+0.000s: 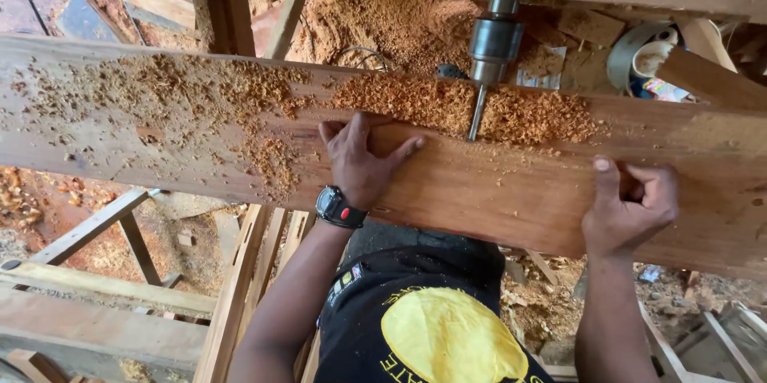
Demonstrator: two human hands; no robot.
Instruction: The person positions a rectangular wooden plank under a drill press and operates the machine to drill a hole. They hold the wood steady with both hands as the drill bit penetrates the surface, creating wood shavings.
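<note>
– How far along is the long reddish-brown wooden plank?

– The steel drill bit is sunk in at its far edge, pale shavings heaped around; I'd judge the boring is underway.

– The hands?

– Left hand presses flat, open; right hand grips the near edge.

A: What lies behind the work?
B: Reddish sawdust heap on the floor; a grey tape roll upper right, beside offcuts.
A: Lower left?
B: Wooden frame rails, a slanted brace, and loose shavings scattered near them.
</note>
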